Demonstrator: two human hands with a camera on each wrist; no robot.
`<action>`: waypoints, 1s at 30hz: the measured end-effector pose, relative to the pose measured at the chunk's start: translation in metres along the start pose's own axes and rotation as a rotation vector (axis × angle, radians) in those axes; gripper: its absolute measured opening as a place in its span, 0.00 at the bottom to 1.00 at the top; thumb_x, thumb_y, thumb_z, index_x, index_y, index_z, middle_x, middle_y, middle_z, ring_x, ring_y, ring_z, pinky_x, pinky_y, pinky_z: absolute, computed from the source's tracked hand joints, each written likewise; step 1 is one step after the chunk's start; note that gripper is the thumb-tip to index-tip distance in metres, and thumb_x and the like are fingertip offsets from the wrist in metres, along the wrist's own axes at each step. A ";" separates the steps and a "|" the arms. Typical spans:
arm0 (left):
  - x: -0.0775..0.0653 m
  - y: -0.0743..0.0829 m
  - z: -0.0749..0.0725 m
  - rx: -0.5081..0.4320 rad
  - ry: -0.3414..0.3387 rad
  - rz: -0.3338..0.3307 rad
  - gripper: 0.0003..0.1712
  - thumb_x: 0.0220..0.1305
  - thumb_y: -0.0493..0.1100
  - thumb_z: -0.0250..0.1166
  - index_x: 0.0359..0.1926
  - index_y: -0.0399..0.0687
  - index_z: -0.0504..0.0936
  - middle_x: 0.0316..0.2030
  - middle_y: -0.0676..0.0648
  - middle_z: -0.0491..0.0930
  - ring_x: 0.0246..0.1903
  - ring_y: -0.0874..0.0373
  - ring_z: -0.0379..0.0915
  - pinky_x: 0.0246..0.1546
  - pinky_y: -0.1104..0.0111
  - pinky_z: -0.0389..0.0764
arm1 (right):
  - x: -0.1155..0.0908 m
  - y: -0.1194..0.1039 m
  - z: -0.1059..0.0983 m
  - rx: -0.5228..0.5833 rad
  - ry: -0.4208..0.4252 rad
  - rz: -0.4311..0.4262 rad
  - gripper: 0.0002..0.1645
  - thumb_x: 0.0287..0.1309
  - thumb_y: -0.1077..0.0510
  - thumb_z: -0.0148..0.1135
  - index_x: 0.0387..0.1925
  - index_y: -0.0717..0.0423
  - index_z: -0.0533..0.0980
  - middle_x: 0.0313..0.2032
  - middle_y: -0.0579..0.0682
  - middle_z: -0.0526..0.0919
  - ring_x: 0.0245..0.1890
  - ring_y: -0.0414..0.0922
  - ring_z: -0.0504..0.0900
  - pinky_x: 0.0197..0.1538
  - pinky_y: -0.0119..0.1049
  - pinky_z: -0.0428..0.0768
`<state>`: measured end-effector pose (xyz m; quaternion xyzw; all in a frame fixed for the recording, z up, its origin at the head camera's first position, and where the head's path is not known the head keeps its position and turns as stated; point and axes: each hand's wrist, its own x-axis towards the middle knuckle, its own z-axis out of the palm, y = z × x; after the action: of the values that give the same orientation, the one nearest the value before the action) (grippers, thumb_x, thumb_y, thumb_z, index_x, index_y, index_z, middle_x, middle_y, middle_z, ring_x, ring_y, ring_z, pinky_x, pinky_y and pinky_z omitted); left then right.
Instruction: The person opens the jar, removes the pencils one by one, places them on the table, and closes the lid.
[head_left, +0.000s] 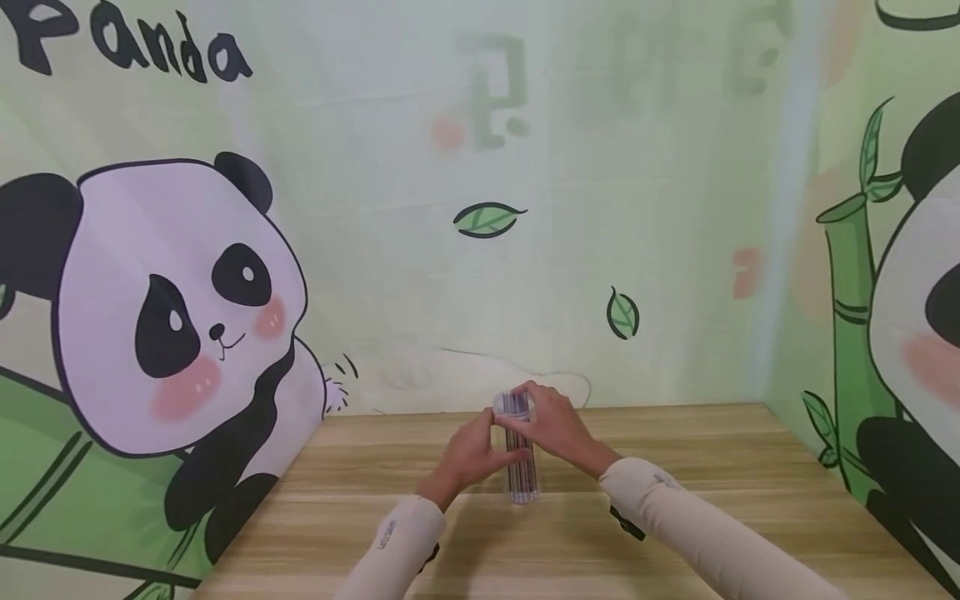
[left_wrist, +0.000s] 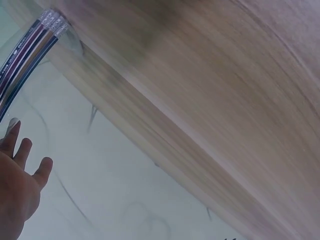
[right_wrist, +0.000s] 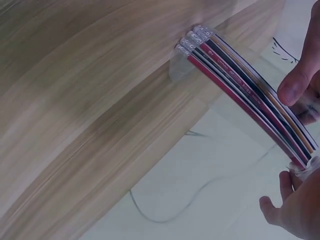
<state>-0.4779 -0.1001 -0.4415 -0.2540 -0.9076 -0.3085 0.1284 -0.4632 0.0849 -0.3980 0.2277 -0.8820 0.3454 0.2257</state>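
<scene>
A clear plastic tube of pencils [head_left: 522,479] stands upright on the wooden table, both hands around its upper part. Its lid [head_left: 512,405] is clear and round. The left hand [head_left: 471,452] grips the tube from the left, its thumb across the front. At the top right, the right hand [head_left: 558,423] holds the lid end between thumb and fingers. In the right wrist view the striped pencils [right_wrist: 240,85] show silvery ends towards the table, and crinkled clear plastic [right_wrist: 306,169] lies by the fingers. The left wrist view shows the pencils [left_wrist: 30,60] cut off by the frame edge.
The wooden table [head_left: 360,500] reaches back to a pale green cloth wall [head_left: 390,250] printed with pandas and leaves. Side panels of the same print flank the table left and right. Light long sleeves cover both forearms.
</scene>
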 end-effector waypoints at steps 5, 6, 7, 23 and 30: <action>-0.002 -0.001 0.000 -0.015 -0.001 0.036 0.44 0.60 0.64 0.75 0.68 0.46 0.70 0.62 0.45 0.80 0.58 0.49 0.79 0.56 0.52 0.81 | -0.001 0.000 -0.001 0.053 -0.023 0.015 0.32 0.61 0.42 0.75 0.59 0.55 0.77 0.49 0.53 0.85 0.44 0.47 0.82 0.50 0.46 0.84; -0.002 -0.001 0.000 -0.020 -0.001 0.043 0.44 0.61 0.63 0.75 0.68 0.46 0.70 0.62 0.45 0.80 0.58 0.50 0.79 0.56 0.52 0.81 | -0.001 0.001 -0.001 0.058 -0.027 0.016 0.32 0.61 0.43 0.75 0.59 0.55 0.77 0.50 0.53 0.85 0.45 0.48 0.82 0.51 0.47 0.84; -0.002 -0.001 -0.001 -0.021 0.000 0.048 0.44 0.61 0.63 0.75 0.69 0.46 0.70 0.62 0.45 0.80 0.58 0.51 0.78 0.56 0.52 0.81 | -0.001 0.001 -0.001 0.060 -0.032 0.016 0.32 0.61 0.43 0.75 0.59 0.55 0.77 0.51 0.54 0.85 0.45 0.48 0.82 0.51 0.47 0.83; -0.002 -0.005 -0.006 0.040 0.005 0.115 0.38 0.62 0.64 0.73 0.64 0.50 0.73 0.51 0.50 0.84 0.42 0.56 0.78 0.41 0.64 0.79 | 0.006 0.017 -0.005 0.147 -0.126 -0.050 0.33 0.60 0.45 0.76 0.61 0.54 0.76 0.55 0.52 0.85 0.50 0.47 0.83 0.56 0.51 0.83; -0.002 -0.011 -0.007 0.062 0.002 0.133 0.38 0.62 0.64 0.73 0.64 0.51 0.73 0.51 0.50 0.84 0.44 0.55 0.80 0.43 0.63 0.81 | 0.003 0.014 -0.003 0.152 -0.099 -0.040 0.32 0.61 0.47 0.76 0.61 0.54 0.76 0.55 0.53 0.84 0.51 0.49 0.83 0.56 0.53 0.82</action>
<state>-0.4818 -0.1121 -0.4424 -0.3093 -0.8978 -0.2712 0.1571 -0.4728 0.0955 -0.4018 0.2786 -0.8586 0.3950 0.1709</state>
